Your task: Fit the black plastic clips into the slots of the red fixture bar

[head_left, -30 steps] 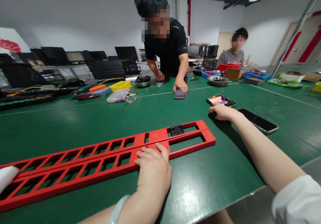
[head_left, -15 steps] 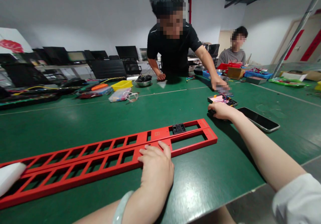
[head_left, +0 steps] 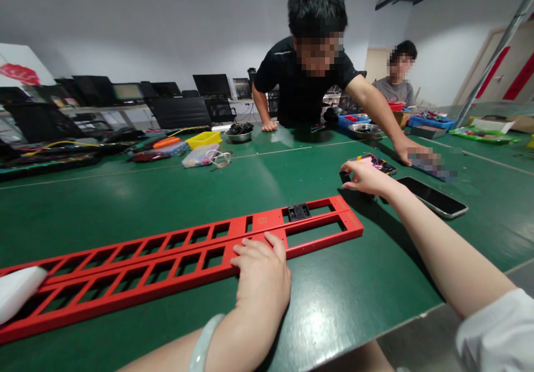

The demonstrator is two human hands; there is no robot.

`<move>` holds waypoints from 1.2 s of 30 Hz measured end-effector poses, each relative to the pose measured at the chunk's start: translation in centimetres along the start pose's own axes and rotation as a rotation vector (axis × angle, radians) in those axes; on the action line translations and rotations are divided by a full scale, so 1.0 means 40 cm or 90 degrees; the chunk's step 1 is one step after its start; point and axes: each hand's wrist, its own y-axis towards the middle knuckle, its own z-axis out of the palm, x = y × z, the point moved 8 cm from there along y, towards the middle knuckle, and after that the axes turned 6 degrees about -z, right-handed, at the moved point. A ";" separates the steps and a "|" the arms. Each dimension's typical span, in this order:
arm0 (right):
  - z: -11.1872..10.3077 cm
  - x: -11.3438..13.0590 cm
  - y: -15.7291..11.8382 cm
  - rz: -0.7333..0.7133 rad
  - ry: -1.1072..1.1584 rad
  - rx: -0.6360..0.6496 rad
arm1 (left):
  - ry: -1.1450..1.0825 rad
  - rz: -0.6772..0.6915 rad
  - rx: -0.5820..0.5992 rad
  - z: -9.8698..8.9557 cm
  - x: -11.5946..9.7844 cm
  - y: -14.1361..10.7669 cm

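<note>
Pale wall across top, green table below. Co-worker up top, one arm out to the R. Red slotted frame, long axis from lower L edge to just R of ctr. L hand, btm ctr, rests on its near rail, fingers loosely spread, no grip. R hand, R of ctr, is pinched shut on a small black pc, above the frame's R end. Phone R of that hand, wired unit just behind. Black insert in far rail, down-L from R fingertips; L hand's nearer.
</note>
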 end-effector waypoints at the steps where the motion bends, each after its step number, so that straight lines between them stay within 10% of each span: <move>1: -0.010 0.017 0.002 -0.011 0.038 -0.031 | 0.001 0.000 0.003 -0.001 0.000 0.001; 11: 0.099 0.180 0.024 -0.006 0.597 0.041 | 0.002 -0.008 0.035 -0.010 0.007 0.007; 36: 0.122 0.209 0.017 -0.090 0.398 0.084 | -0.005 -0.012 0.031 -0.005 0.002 0.004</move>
